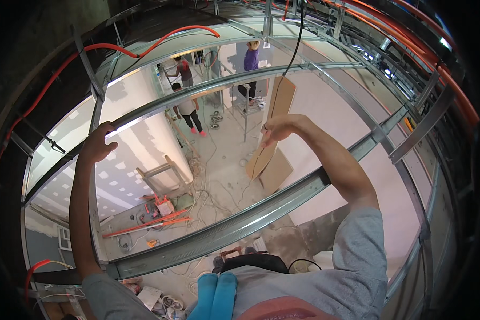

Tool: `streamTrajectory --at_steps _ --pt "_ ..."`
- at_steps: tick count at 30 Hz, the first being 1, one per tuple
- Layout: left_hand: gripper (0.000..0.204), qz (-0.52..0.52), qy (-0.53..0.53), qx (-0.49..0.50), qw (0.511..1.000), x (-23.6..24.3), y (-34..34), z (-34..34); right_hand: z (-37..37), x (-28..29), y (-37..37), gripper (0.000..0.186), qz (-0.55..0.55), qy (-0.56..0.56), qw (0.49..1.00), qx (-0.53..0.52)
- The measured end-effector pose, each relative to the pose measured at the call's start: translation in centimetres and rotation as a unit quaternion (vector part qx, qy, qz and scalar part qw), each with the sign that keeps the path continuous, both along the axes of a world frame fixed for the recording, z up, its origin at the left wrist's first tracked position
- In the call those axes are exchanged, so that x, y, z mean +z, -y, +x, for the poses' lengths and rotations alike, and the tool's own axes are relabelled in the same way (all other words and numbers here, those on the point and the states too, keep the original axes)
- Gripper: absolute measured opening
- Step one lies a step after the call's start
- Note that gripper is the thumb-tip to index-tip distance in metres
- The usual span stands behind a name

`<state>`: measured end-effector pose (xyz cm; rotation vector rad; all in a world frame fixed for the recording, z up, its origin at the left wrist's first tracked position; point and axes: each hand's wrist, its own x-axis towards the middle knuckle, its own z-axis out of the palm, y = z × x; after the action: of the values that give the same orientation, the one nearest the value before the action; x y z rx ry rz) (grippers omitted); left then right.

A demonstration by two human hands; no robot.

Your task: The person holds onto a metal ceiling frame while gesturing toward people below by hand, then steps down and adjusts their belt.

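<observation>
My left hand (97, 144) is up at the upper metal channel (177, 97), its fingers curled over the channel near a vertical strut and its thumb apart. My right hand (277, 130) is raised right of centre, bent at the wrist, with fingers closed on a thin black cable (287, 64) that hangs from overhead and continues down below the hand. Under my forearms a wider steel channel (218, 229) crosses the view, close to my body. Blue padded cloth (213, 296) lies at my front.
Ceiling framing (368, 122) surrounds me, with orange conduit (416, 45) overhead. Far below, three people (186, 109) are around a scaffold (245, 114). Beige boards (280, 170) lean by a pale wall. A wooden stool (162, 170), cords and tools (162, 205) are on the dusty floor (224, 152).
</observation>
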<state>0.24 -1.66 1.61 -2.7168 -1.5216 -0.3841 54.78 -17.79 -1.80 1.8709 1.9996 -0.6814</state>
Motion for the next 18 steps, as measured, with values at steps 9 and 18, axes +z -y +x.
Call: streamTrajectory --at_steps 9,18 --pt "0.055 -0.001 0.006 -0.007 1.0 -0.1 -0.1 0.3 0.6 -0.8 -0.1 0.081 0.014 -0.009 1.0 0.008" --pt "0.056 0.008 0.006 -0.021 1.0 -0.5 -0.7 -0.4 0.7 -1.1 -0.3 0.083 -0.001 -0.011 1.0 0.012"
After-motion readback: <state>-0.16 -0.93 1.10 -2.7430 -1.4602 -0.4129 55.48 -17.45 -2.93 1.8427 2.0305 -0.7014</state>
